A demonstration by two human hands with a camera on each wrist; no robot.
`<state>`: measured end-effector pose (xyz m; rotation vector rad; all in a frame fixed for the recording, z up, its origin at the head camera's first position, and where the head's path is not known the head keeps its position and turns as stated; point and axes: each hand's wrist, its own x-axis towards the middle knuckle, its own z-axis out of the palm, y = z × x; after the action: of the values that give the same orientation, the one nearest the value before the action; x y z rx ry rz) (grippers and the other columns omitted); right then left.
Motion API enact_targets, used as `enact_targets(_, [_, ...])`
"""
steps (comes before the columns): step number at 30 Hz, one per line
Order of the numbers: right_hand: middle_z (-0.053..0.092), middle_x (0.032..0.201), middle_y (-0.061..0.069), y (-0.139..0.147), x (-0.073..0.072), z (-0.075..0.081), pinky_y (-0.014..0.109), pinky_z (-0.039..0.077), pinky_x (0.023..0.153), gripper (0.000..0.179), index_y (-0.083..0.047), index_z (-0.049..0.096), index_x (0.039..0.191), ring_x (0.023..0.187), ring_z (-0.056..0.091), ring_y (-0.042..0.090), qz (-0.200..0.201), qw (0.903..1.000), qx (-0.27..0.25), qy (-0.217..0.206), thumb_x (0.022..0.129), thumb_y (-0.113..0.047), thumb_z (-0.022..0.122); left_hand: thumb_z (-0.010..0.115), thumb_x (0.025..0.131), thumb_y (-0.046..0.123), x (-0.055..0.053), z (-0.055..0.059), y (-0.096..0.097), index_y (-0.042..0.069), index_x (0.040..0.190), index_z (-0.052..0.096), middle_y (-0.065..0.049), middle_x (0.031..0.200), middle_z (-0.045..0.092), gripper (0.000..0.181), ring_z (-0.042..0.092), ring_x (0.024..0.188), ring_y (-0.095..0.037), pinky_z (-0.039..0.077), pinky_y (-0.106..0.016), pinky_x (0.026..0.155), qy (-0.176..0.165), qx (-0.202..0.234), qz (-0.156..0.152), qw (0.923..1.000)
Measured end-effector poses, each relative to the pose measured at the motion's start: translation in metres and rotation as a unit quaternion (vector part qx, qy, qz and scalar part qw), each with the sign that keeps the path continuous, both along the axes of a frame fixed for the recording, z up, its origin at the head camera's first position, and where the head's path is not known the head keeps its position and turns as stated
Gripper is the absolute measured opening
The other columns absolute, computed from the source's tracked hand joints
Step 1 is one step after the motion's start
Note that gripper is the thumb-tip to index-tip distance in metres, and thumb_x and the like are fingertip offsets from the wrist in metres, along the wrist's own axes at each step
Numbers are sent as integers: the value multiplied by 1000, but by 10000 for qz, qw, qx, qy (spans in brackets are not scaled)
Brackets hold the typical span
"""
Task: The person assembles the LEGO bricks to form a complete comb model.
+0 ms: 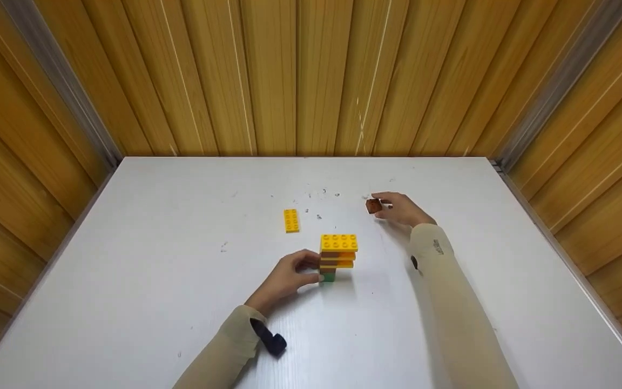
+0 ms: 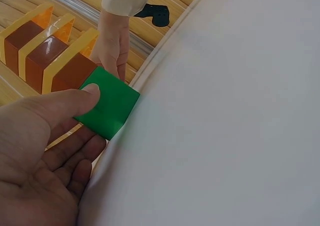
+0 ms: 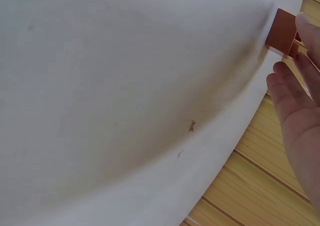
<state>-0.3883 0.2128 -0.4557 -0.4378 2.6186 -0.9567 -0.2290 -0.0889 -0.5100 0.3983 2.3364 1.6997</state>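
Observation:
A tower of toy building bricks [image 1: 338,243] stands upright near the table's middle, a green brick [image 2: 111,103] at its base. Above that, brown bricks alternate with wider yellow plates that jut out to the right. My left hand [image 1: 288,275] holds the tower low on its left side; in the left wrist view the thumb lies on the green brick and the fingers reach behind it. Farther back and to the right, my right hand [image 1: 400,209] pinches a brown brick [image 1: 373,206] between thumb and fingers. The right wrist view shows that brown brick [image 3: 281,32] close to the white surface.
A loose yellow plate brick [image 1: 291,221] lies flat behind the tower, slightly left. Small dark marks [image 1: 319,216] dot the white table [image 1: 154,259] around it. Wood-look panels [image 1: 311,75] wall the back and both sides. Dark straps [image 1: 270,340] hang at the wrists.

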Motion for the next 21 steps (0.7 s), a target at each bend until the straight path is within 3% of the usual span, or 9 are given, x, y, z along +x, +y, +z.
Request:
enact_targets(10, [50,138,19,-3,4,0,50,33,112,51,-3,48,139,130,45,36,-67,9999,-104,-48,91,-9,65,75,83,21,-1,-3,0,17,115,62,-1,115,65,36,61,108,-17,45,-39,101,-85,-56,-3,9999])
enact_targets(21, [58,124,14,-7,9,-3,47,40,105,41,-5,59,126,114,54,30,1,9997,202,115,87,-10,69,75,82,21,-1,-1,0,19,114,63,2,114,65,34,60,106,-15,46,-37,101,-186,-79,53,9998])
